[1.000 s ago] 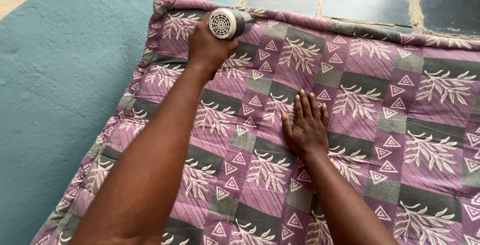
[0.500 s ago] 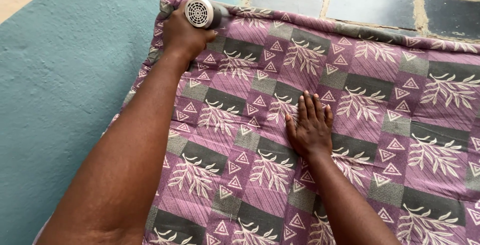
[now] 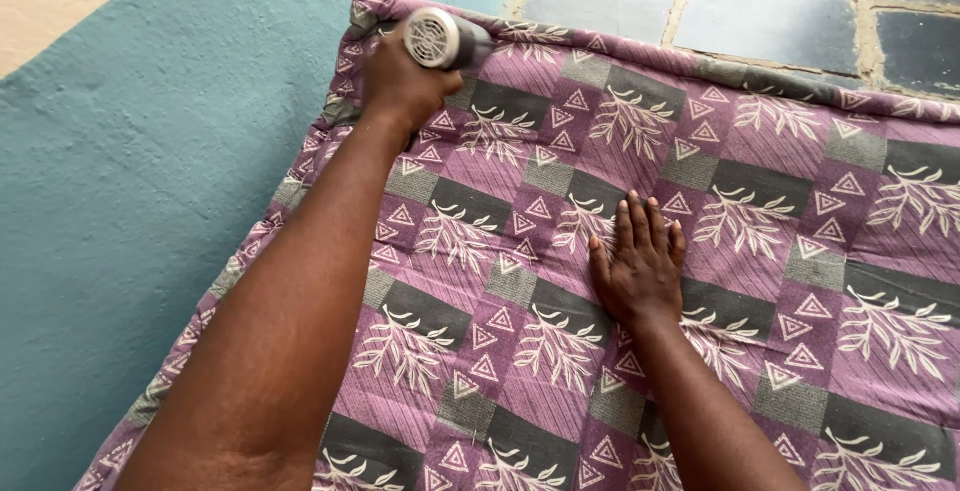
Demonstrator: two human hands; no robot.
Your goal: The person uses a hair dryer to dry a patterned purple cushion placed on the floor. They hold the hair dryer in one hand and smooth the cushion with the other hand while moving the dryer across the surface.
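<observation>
A person is working over a purple and grey patterned mattress (image 3: 760, 251), which is filling the frame from about 12 o'clock round to 6 o'clock beside a teal wall (image 3: 140, 201) at 9 o'clock and a tiled floor (image 3: 700, 1) at 1 o'clock. The left hand (image 3: 400, 81) is gripping a small handheld blower (image 3: 440, 39) at the mattress's 11 o'clock corner, fingers clamped around its body, grille facing the camera. The right hand (image 3: 640, 266) is pressing flat near the centre, fingers together and extended. The blower is probably light and rigid, best held around its barrel; the padded mattress looks soft, yielding and bulky, best taken by an edge.
</observation>
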